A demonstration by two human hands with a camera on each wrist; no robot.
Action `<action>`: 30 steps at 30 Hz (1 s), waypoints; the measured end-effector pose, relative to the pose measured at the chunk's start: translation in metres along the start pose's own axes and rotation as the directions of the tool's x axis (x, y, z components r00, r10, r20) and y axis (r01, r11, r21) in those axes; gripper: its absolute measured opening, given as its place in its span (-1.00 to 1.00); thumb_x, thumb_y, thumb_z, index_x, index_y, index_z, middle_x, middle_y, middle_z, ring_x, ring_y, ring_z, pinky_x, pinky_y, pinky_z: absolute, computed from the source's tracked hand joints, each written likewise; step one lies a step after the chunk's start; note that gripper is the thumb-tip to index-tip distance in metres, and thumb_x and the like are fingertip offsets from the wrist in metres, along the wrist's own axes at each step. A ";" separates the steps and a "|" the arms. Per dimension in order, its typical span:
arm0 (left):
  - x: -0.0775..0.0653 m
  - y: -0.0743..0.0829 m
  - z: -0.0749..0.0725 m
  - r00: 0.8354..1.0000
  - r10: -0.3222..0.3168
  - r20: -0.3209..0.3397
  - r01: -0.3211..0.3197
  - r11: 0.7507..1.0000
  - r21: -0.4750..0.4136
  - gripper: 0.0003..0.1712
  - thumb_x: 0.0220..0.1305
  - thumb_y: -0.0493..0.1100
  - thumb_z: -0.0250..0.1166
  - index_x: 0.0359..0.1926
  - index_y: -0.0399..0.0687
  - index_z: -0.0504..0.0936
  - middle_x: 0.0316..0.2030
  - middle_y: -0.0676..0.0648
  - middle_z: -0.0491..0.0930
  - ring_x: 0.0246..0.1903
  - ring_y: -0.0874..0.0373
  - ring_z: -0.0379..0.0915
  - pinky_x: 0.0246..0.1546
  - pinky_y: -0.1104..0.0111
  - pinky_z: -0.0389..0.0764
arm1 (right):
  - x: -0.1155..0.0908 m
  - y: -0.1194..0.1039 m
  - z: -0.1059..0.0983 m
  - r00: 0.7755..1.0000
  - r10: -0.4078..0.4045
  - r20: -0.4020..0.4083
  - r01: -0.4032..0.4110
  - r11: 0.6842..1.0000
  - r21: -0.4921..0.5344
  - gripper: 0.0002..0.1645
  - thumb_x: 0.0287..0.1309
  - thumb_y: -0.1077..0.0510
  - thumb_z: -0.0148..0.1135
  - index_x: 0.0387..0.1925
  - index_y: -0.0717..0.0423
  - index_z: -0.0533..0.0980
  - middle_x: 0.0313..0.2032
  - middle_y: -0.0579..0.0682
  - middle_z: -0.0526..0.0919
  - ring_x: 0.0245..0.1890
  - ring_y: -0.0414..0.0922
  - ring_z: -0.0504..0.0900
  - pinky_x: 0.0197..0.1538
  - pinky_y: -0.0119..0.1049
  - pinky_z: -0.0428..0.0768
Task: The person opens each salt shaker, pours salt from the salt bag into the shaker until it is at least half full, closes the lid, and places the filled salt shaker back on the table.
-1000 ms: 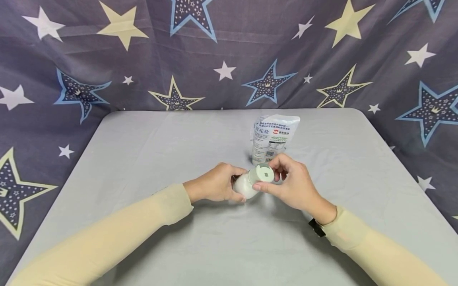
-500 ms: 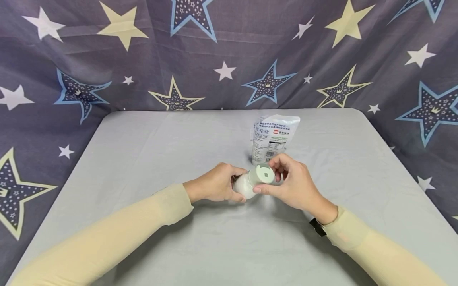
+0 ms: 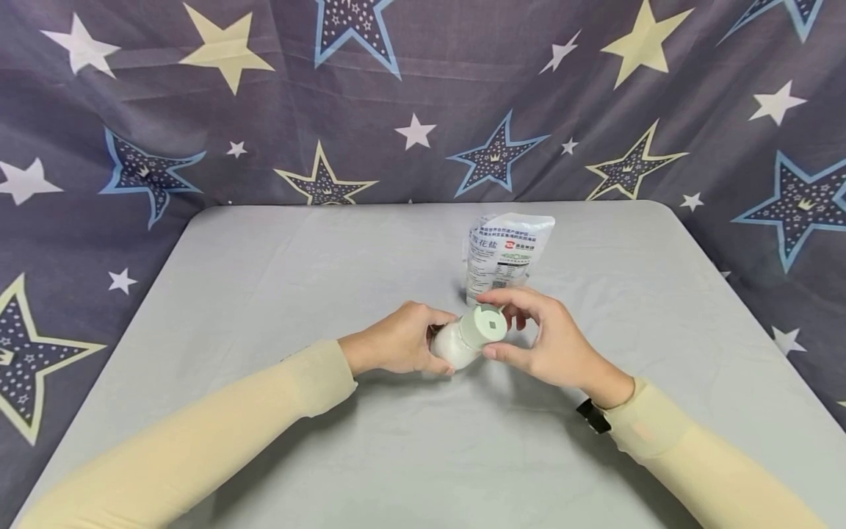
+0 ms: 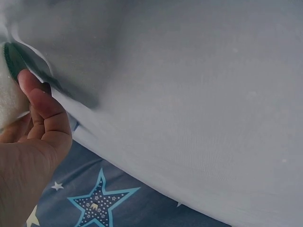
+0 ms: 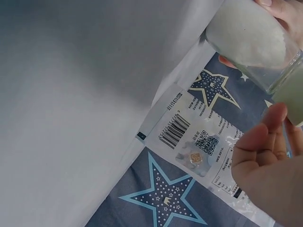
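A small clear glass seasoning jar [image 5: 251, 35] holds white grains and has a pale green cap [image 3: 484, 325]. It tilts to the right above the table. My left hand [image 3: 399, 338] grips the jar's body from the left, thumb and fingers on either side of the glass. My right hand [image 3: 545, 338] is round the cap, thumb at its lower edge and index finger behind its top. The right wrist view shows that thumb [image 5: 274, 116] against the cap. In the left wrist view the left fingers [image 4: 42, 101] curl beside the jar, which is mostly cut off.
A white printed salt bag [image 3: 505, 253] stands upright just behind the jar, close to the right fingers. The grey cloth-covered table [image 3: 297, 264] ends at a dark star-patterned curtain [image 3: 370, 110] at the back and sides.
My right hand has shifted slightly right, its index finger reaching further over the cap and its thumb sliding right along the cap's edge. The left hand and jar stay nearly still.
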State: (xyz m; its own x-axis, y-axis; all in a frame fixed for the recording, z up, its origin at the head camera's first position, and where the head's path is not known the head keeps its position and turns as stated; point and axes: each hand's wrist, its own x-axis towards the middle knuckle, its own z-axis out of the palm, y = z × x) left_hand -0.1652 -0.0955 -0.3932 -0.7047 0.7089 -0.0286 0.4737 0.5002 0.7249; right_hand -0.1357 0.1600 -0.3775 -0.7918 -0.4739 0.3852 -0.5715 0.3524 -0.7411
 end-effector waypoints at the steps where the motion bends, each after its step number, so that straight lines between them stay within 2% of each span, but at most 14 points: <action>1: 0.000 0.000 0.000 1.000 -0.001 0.000 0.001 1.000 0.001 -0.35 -0.08 -0.22 0.68 0.11 -0.13 0.70 -0.18 0.05 0.73 -0.27 0.22 0.60 -0.21 0.43 0.62 | 0.000 -0.001 0.000 1.000 -0.003 -0.001 0.003 1.000 0.002 -0.21 -0.17 0.25 0.70 0.19 0.04 0.60 -0.05 -0.17 0.68 -0.26 -0.13 0.56 -0.22 -0.23 0.50; 6: 0.000 0.000 0.000 1.000 -0.009 -0.002 0.009 1.000 0.003 -0.36 -0.08 -0.21 0.68 0.10 -0.12 0.70 -0.19 0.06 0.73 -0.28 0.22 0.59 -0.22 0.42 0.62 | 0.000 -0.002 0.001 1.000 0.004 -0.019 -0.004 1.000 0.009 -0.27 -0.16 0.25 0.70 0.13 0.03 0.63 -0.07 -0.19 0.69 -0.28 -0.13 0.57 -0.23 -0.26 0.49; 12: -0.001 0.001 0.000 1.000 -0.013 0.003 0.013 1.000 0.006 -0.36 -0.08 -0.22 0.68 0.10 -0.12 0.70 -0.20 0.05 0.73 -0.29 0.20 0.60 -0.25 0.42 0.62 | 0.000 0.000 0.004 0.998 0.021 -0.053 -0.021 1.000 -0.002 -0.36 -0.18 0.17 0.73 0.03 -0.03 0.66 -0.21 -0.21 0.69 -0.33 -0.14 0.55 -0.27 -0.29 0.47; 21: -0.001 0.001 0.000 1.000 -0.017 0.003 0.017 1.000 0.009 -0.35 -0.08 -0.21 0.68 0.10 -0.12 0.70 -0.22 0.05 0.72 -0.34 0.20 0.58 -0.30 0.42 0.61 | -0.001 -0.002 0.007 0.995 0.038 -0.090 -0.040 0.999 -0.021 -0.42 -0.22 0.14 0.75 -0.09 -0.05 0.65 -0.33 -0.21 0.64 -0.39 -0.08 0.52 -0.29 -0.18 0.47; 30: -0.001 0.001 0.000 0.999 -0.031 0.005 0.031 0.999 0.017 -0.36 -0.07 -0.20 0.68 0.11 -0.10 0.70 -0.21 0.07 0.72 -0.31 0.22 0.57 -0.27 0.42 0.61 | -0.001 -0.003 0.013 0.989 0.018 -0.144 -0.026 0.998 -0.057 -0.50 -0.20 0.13 0.74 -0.21 -0.07 0.62 -0.44 -0.21 0.58 -0.43 -0.12 0.51 -0.33 -0.27 0.44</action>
State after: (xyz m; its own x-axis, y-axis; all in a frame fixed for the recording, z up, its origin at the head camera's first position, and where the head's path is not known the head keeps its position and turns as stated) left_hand -0.1642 -0.0953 -0.3928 -0.7165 0.6954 -0.0549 0.4605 0.5306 0.7116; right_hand -0.1302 0.1491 -0.3828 -0.8247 -0.3465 0.4471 -0.5618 0.4102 -0.7184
